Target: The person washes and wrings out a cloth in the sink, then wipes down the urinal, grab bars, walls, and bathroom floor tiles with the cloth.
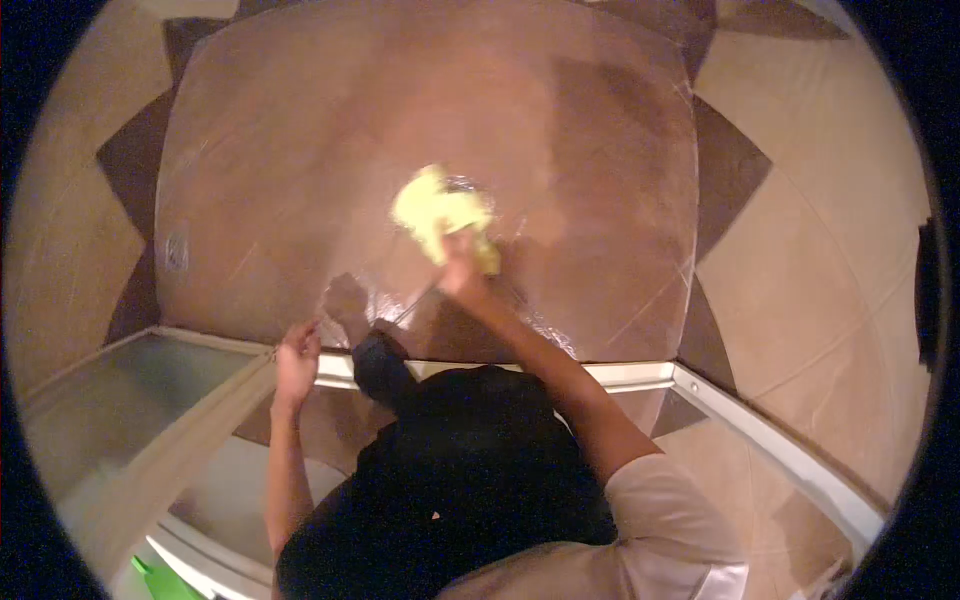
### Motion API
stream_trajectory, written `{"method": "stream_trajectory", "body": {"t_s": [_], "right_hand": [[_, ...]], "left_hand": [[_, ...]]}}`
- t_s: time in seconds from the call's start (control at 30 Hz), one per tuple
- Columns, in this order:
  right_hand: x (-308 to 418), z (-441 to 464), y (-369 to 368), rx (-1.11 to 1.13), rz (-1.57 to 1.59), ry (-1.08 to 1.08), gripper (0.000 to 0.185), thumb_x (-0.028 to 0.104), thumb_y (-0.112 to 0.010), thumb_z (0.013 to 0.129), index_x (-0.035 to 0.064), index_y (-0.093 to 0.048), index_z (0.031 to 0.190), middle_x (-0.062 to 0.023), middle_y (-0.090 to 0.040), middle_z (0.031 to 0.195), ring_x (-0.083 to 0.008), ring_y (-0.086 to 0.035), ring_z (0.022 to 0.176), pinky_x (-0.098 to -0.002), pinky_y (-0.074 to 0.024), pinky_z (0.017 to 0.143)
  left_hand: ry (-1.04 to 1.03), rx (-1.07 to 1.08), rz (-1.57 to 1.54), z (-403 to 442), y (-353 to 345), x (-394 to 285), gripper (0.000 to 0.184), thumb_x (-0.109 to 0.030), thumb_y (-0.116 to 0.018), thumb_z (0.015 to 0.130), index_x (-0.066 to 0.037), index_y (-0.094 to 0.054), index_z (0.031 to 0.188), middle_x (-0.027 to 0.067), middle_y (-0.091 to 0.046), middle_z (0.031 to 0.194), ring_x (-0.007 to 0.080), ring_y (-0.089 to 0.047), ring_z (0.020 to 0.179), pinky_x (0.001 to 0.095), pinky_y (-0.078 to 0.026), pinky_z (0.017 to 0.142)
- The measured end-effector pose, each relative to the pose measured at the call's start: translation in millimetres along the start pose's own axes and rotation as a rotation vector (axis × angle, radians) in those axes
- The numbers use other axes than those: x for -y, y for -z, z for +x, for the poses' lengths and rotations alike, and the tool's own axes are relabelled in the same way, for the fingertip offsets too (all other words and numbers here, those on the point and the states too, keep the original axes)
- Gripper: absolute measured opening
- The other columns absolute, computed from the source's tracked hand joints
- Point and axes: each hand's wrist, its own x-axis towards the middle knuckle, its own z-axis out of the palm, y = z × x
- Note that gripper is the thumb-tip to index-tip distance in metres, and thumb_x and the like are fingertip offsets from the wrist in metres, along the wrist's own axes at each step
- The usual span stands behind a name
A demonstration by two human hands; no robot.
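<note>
My right hand (460,270) is closed on a bright yellow cloth (440,208), pressing it against the brown surface (620,200). The cloth is crumpled and slightly blurred by motion. Beside it the brown surface has shiny, wet-looking patches. My left hand (295,360) is beside the end of a framed glass door panel (130,400), close to the white sill. Its fingers are curled in; what they hold, if anything, cannot be made out.
A white sill (625,375) runs just in front of my body, with a white rail (780,450) at the right. A small square fitting (177,248) sits at the left of the brown surface. Beige tiles (810,240) border it. Something green (165,580) lies at the lower left.
</note>
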Motion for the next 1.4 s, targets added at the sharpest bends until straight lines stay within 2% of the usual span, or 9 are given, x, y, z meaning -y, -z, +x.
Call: {"method": "stream_trajectory", "body": {"t_s": [0.13, 0.27, 0.43, 0.6, 0.67, 0.8, 0.83, 1.03, 1.4], "right_hand": [[105, 6, -18, 0.919, 0.309, 0.236, 0.058, 0.000, -0.054, 0.077, 0.0182, -0.045, 0.132, -0.0170, -0.041, 0.121, -0.0286, -0.050, 0.102, -0.0364, -0.0428, 0.089], [89, -23, 42, 1.031, 0.248, 0.069, 0.039, 0.025, -0.052, 0.085, 0.0097, -0.053, 0.121, -0.0180, -0.049, 0.107, -0.0317, -0.049, 0.102, -0.0395, -0.0411, 0.091], [4, -95, 94, 0.951, 0.518, -0.036, 0.046, 0.036, -0.046, 0.092, 0.0049, -0.045, 0.125, -0.0145, -0.049, 0.123, -0.0208, -0.045, 0.116, -0.0373, -0.0363, 0.097], [85, -32, 28, 0.996, -0.328, 0.431, 0.042, 0.037, -0.054, 0.082, 0.0178, -0.053, 0.120, -0.0135, -0.044, 0.124, -0.0348, -0.042, 0.113, -0.0504, -0.0426, 0.081], [94, -12, -11, 0.504, -0.160, 0.701, 0.042, 0.033, -0.056, 0.081, 0.0215, -0.053, 0.121, -0.0140, -0.044, 0.122, -0.0354, -0.042, 0.112, -0.0501, -0.0432, 0.079], [149, 86, -46, 1.026, 0.512, -0.063, 0.035, 0.016, -0.059, 0.079, 0.0113, -0.059, 0.114, -0.0140, -0.059, 0.110, -0.0261, -0.056, 0.100, -0.0342, -0.0462, 0.082], [126, 92, -52, 0.594, 0.751, -0.019, 0.033, 0.007, -0.056, 0.079, 0.0063, -0.059, 0.112, -0.0136, -0.063, 0.106, -0.0216, -0.060, 0.094, -0.0301, -0.0461, 0.083], [-1, 149, 47, 0.159, -0.581, -0.056, 0.060, 0.046, -0.045, 0.088, 0.0099, -0.036, 0.136, -0.0233, -0.029, 0.141, -0.0394, -0.027, 0.130, -0.0515, -0.0253, 0.104], [14, 145, -7, 0.083, -0.778, -0.077, 0.072, 0.052, -0.036, 0.089, 0.0104, -0.017, 0.143, -0.0120, -0.007, 0.151, -0.0289, -0.005, 0.139, -0.0666, -0.0051, 0.101]], "left_hand": [[0.033, -0.078, 0.017, -22, 16, 2, 0.027, -0.009, -0.051, 0.086, -0.001, -0.060, 0.110, 0.0168, -0.062, 0.106, 0.0267, -0.057, 0.101, 0.0334, -0.043, 0.088], [0.071, 0.021, -0.059, -57, 61, 11, 0.025, -0.012, -0.050, 0.090, 0.001, -0.060, 0.109, 0.0164, -0.063, 0.105, 0.0220, -0.058, 0.099, 0.0306, -0.043, 0.087], [-0.031, -0.251, -0.188, -38, 89, -52, 0.026, -0.013, -0.048, 0.090, 0.000, -0.060, 0.110, 0.0148, -0.064, 0.104, 0.0191, -0.059, 0.093, 0.0296, -0.045, 0.083], [0.045, -0.430, -0.107, 30, 57, 0, 0.029, -0.012, -0.050, 0.085, -0.001, -0.057, 0.111, 0.0174, -0.063, 0.103, 0.0276, -0.061, 0.091, 0.0339, -0.047, 0.081], [0.231, -0.332, -0.056, 37, 37, 3, 0.034, -0.020, -0.051, 0.085, -0.004, -0.053, 0.115, 0.0176, -0.063, 0.101, 0.0307, -0.062, 0.088, 0.0370, -0.048, 0.081], [0.175, -0.290, -0.132, 34, -73, 35, 0.065, -0.049, -0.055, 0.081, -0.010, -0.040, 0.131, 0.0291, -0.037, 0.131, 0.0417, -0.037, 0.123, 0.0484, -0.036, 0.096], [0.172, -0.286, 0.148, 26, -78, 16, 0.067, -0.050, -0.055, 0.081, -0.012, -0.037, 0.133, 0.0291, -0.027, 0.136, 0.0439, -0.027, 0.127, 0.0522, -0.030, 0.099], [-0.159, -0.334, 0.461, 43, -96, 36, 0.061, -0.020, -0.058, 0.077, -0.019, -0.038, 0.135, 0.0265, -0.012, 0.144, 0.0481, -0.013, 0.132, 0.0564, -0.021, 0.104], [0.543, -0.947, 0.367, 104, -34, 107, 0.066, -0.005, -0.051, 0.073, -0.003, -0.032, 0.136, 0.0393, -0.005, 0.139, 0.0564, -0.008, 0.127, 0.0563, -0.014, 0.105]]}}
